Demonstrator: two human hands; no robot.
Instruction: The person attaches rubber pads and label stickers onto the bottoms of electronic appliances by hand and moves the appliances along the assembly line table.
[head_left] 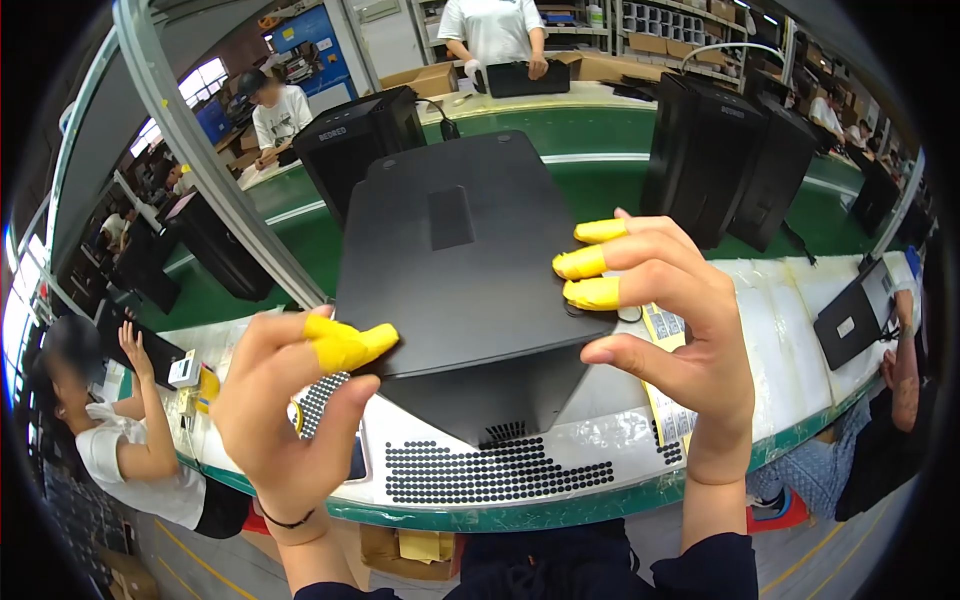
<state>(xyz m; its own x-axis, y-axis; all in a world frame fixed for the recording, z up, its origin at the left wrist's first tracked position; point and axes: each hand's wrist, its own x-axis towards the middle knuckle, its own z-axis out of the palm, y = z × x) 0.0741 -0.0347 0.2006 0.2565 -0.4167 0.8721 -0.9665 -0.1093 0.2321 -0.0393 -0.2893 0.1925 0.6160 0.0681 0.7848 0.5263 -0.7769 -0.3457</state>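
A large black box-shaped case (500, 290) stands on the white-covered bench, its flat top face towards me, with a recessed rectangle in it. At the near left corner of that face is my left hand (295, 390), with yellow covers on its fingertips and the thumb below the edge. My right hand (670, 320), also with yellow finger covers, is at the right edge, fingertips on or just over the top and thumb by the near right corner. Round black pads (490, 472) in rows lie on the bench in front of the case.
Green belts (600, 190) run behind the bench, with more black cases at left (365, 140) and right (700, 160). Yellow label sheets (668, 400) lie right of the case. A metal post (200, 140) rises at left. Co-workers sit on both sides; another person stands across the belt.
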